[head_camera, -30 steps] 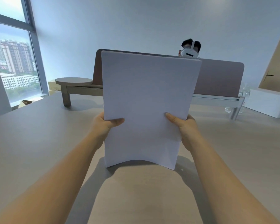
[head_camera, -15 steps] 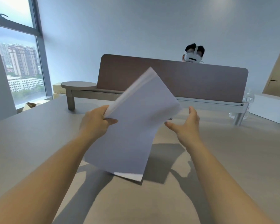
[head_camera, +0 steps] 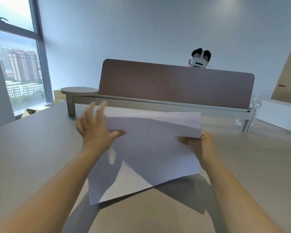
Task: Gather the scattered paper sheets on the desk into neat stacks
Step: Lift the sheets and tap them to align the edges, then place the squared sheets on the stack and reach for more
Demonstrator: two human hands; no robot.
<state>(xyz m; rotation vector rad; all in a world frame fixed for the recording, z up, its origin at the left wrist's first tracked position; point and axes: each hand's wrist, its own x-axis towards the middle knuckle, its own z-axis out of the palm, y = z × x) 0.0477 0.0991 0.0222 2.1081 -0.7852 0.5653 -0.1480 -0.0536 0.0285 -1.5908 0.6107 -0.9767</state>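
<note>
A thick stack of white paper sheets (head_camera: 151,148) hangs tilted above the beige desk (head_camera: 32,157), its near corner pointing down towards me. My right hand (head_camera: 200,145) grips the stack's right edge, thumb on top and fingers underneath. My left hand (head_camera: 96,130) is at the stack's left edge with its fingers spread and blurred, thumb lying on the top sheet. The stack's far right edge shows many layered sheets.
A brown divider panel (head_camera: 175,84) on a metal rail crosses the desk's far side, with a round shelf (head_camera: 79,90) at its left end. A person wearing a white headset (head_camera: 199,62) sits behind it. A white box (head_camera: 279,115) and a clear bottle (head_camera: 255,105) stand at the far right.
The stack went from upright in both hands to held by my left hand alone, then turned nearly flat. My right hand now grips its right edge and my left hand has opened.
</note>
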